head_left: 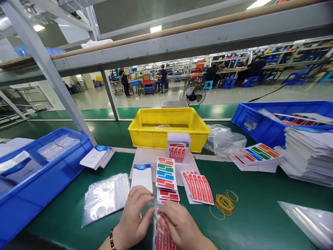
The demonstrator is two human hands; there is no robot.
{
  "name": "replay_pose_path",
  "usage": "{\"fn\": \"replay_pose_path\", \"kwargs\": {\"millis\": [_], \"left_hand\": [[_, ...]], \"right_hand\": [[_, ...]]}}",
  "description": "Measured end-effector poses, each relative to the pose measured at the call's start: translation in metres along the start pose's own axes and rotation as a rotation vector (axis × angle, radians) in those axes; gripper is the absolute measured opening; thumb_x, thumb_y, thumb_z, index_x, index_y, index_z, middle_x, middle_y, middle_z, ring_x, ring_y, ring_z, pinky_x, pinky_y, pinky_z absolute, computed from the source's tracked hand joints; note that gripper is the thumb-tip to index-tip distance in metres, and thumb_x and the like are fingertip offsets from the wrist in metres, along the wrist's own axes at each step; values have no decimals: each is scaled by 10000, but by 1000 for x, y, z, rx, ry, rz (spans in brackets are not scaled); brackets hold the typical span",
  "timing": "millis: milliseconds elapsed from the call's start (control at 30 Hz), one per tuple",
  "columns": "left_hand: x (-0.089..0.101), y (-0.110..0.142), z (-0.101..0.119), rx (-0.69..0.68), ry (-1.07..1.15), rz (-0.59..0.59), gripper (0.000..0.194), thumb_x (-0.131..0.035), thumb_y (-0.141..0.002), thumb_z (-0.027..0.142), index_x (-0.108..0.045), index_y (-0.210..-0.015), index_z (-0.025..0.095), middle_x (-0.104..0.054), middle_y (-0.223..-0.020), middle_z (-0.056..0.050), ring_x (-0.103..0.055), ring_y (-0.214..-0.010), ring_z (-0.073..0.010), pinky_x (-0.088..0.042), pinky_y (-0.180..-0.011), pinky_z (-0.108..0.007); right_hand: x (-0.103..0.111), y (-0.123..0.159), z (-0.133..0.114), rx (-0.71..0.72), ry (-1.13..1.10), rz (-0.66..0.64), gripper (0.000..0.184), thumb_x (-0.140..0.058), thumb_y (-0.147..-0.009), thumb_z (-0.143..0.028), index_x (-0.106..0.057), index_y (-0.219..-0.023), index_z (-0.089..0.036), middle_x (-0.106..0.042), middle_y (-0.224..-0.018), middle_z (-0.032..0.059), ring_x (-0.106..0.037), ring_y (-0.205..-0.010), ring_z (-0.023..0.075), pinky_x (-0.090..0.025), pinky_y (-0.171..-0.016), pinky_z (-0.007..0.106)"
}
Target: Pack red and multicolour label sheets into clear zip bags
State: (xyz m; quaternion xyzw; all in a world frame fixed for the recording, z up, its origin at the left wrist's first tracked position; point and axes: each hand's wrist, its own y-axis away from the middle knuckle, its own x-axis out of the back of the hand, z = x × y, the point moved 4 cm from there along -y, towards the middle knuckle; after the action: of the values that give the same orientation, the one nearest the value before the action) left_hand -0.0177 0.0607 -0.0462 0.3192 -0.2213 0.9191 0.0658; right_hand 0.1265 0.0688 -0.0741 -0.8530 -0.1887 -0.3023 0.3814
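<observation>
At the near edge of the bench my left hand (135,216) is closed on the top of a clear plastic bag (155,205). My right hand (180,222) pinches the same bag from the other side, its fingertips near the bag's mouth. A red label sheet (163,238) shows through the bag, partly covered by my right hand. Just beyond my hands lie a white booklet (142,175) with a blue top, a stack of multicoloured sticker sheets (165,173) and a fanned pile of red label sheets (199,187). Flat clear bags (106,196) lie to the left.
A yellow bin (169,133) stands ahead, between a blue bin (47,177) at left and another blue bin (260,121) at right. Rubber bands (224,204) and a tall paper stack (307,156) are on the right. A metal post (58,83) rises at left.
</observation>
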Motion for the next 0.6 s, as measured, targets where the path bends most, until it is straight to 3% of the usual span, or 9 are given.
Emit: {"fn": "replay_pose_path", "kwargs": {"millis": [33,100,300,400,500,600], "left_hand": [[2,1,8,-96,-49,-79,184,-490,-797,170,-579,-954,203,-627,-912,-73,-528,-921,-219,-375,-878,-373],[5,2,15,-131,-119,-250,177,-516,-771,133,-599,-909,206,-634,-831,-60,-538,-873,-209,-393,-848,-353],[22,18,3,134,-243,-434,56,-607,-721,188,-622,-672,210,-624,-696,-21,-547,-737,-182,-399,-695,-275],[29,30,-6,225,-217,-474,57,-600,-718,198,-626,-668,209,-620,-682,0,-533,-689,-154,-372,-641,-234],[27,40,-18,308,-141,-450,94,-554,-723,160,-616,-659,193,-585,-632,26,-490,-622,-119,-334,-591,-207],[18,47,-30,396,-9,-397,128,-513,-730,145,-605,-645,175,-532,-594,40,-458,-585,-100,-310,-552,-191]], "right_hand": [[3,-2,-1,-11,-62,-29,203,-350,-853,-125,-539,-830,-195,-580,-714,40,-534,-636,155,-428,-553,248],[9,-5,-4,-22,-152,-95,203,-355,-854,-130,-533,-797,-211,-586,-716,25,-541,-639,145,-429,-563,232],[12,-5,-14,-183,-108,-402,153,-568,-751,-193,-506,-611,-202,-549,-587,-28,-471,-504,111,-332,-457,207],[6,-12,-20,-150,-116,-521,126,-590,-748,-227,-543,-639,-185,-573,-678,-12,-507,-592,119,-365,-522,201],[-8,-33,-16,-79,-18,-481,131,-481,-813,-157,-595,-751,-182,-589,-824,32,-538,-732,148,-412,-648,234],[-34,-57,4,-78,269,-388,207,-496,-782,-96,-614,-936,-170,-591,-982,96,-537,-895,224,-414,-790,345]]}}
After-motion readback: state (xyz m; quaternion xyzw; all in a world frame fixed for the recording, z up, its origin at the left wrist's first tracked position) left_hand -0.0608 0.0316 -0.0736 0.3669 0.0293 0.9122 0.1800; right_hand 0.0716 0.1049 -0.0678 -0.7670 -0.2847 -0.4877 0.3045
